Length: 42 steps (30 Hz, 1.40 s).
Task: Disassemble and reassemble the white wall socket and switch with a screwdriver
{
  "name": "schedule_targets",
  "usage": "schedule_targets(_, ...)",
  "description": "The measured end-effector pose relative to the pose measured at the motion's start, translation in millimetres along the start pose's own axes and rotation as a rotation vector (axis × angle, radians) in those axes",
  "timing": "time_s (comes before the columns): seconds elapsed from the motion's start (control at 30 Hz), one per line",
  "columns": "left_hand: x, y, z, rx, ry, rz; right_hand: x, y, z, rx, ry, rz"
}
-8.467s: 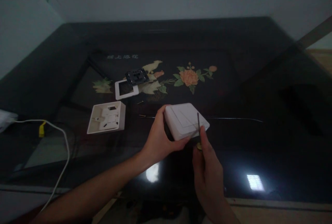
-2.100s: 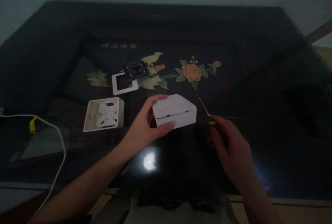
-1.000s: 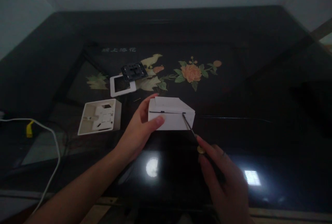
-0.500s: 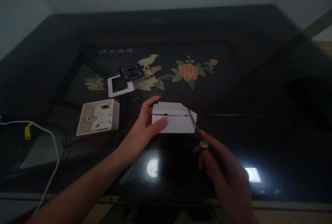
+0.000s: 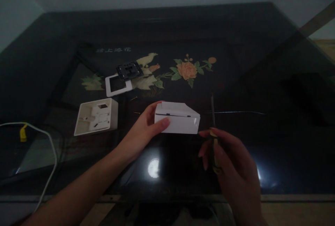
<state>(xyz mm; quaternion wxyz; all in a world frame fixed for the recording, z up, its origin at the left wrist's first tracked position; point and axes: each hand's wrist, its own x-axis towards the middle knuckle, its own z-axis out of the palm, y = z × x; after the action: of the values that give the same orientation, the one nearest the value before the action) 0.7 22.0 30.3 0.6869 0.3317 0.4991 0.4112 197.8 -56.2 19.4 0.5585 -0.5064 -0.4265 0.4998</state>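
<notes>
My left hand [image 5: 154, 121] is closed around the left end of a white plastic box [image 5: 180, 123], thumb pressed on its near side. A thin dark seam with small notches runs along the box, and its upper panel sits slightly tilted. To the right, my right hand [image 5: 230, 156] grips a screwdriver [image 5: 213, 114] by its yellowish handle, the thin shaft pointing up and away. The screwdriver's tip is apart from the box. Its handle is partly covered by my fingers.
An open white mounting box [image 5: 113, 116] lies at left. Behind it, a black plastic frame [image 5: 129, 70] overlaps a white frame [image 5: 111, 91]. Two small screws, one a brass screw [image 5: 134, 98], lie nearby. A white cable [image 5: 53, 142] with a yellow tag [image 5: 23, 133] crosses the dark glossy table [image 5: 261, 62].
The screwdriver has come away from the box's right end, moving right and turning more upright. My left hand still holds the box. The whole view has shifted slightly.
</notes>
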Motion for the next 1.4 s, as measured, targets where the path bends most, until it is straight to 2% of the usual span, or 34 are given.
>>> schedule_targets(0.17, -3, 5, 2.3, 0.024, 0.02, -0.015, -6, -5, 1, -0.067, -0.013, 0.015)
schedule_targets(0.4, -6, 4, 4.8, 0.005, 0.04, 0.021, -25, -1, -1, -0.427, 0.025, -0.046)
schedule_targets(0.57, -4, 2, 2.8, 0.057, 0.052, 0.073, -24, 8, 2, -0.504, -0.045, -0.091)
schedule_targets(0.8, -1, -1, 0.1, 0.075, 0.069, 0.09, -23, 8, 7, -0.532, -0.09, -0.05)
schedule_targets(1.13, 3, 2, -1.2, 0.206, 0.07, 0.228, -19, 7, 12, -0.737, -0.075, -0.301)
schedule_targets(1.4, 1, -7, 5.2, 0.336, 0.054, 0.314, -16, 18, 18, -0.835, -0.035, -0.349)
